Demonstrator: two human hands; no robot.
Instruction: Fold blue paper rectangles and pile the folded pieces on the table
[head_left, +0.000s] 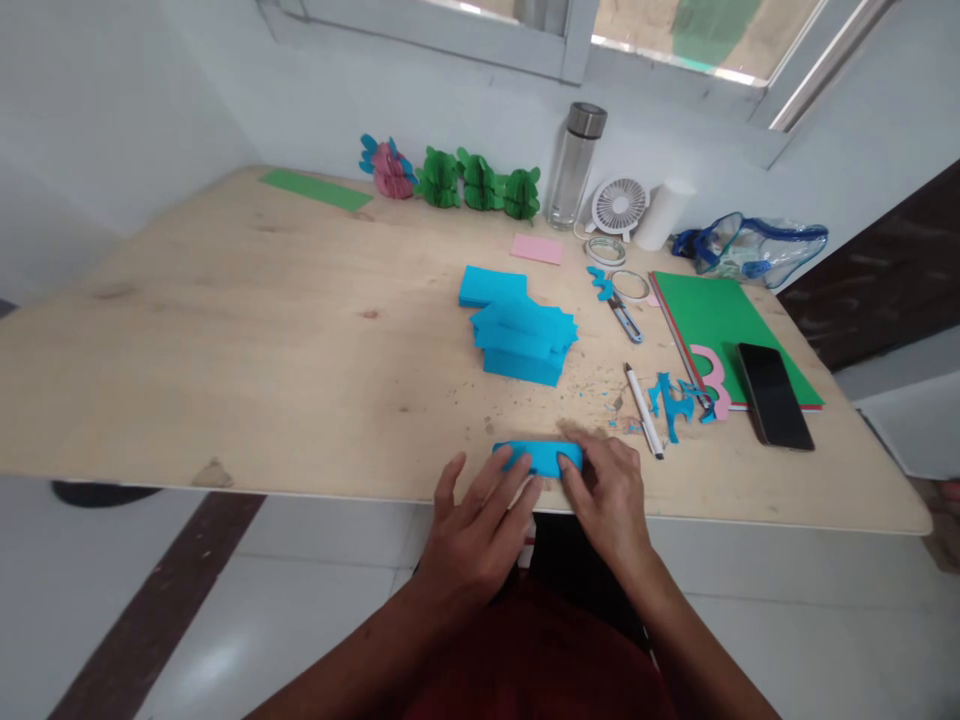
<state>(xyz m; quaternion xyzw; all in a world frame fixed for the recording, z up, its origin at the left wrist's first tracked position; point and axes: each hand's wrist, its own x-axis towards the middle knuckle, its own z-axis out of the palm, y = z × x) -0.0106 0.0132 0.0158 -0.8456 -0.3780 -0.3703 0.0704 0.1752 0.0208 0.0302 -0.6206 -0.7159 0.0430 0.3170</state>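
Observation:
At the table's front edge lies a narrow strip of folded blue paper [541, 458]. My left hand [484, 525] rests on its left part, fingers spread and fingertips pressing down. My right hand [609, 490] holds the right end, thumb on the near side and fingers curled behind it. Farther back is a loose pile of blue paper pieces [523, 335], with a neater blue stack [491, 285] behind it. A white pen [643, 410] and blue paper scraps [675, 405] lie to the right of my right hand.
Green paper figures [478, 183], a pink and blue one [390, 168], a glass bottle [576, 165] and a small fan [619, 207] line the wall. Blue snips [625, 318], tape rolls [604, 251], green sheets [720, 310] and a phone [775, 396] lie at right.

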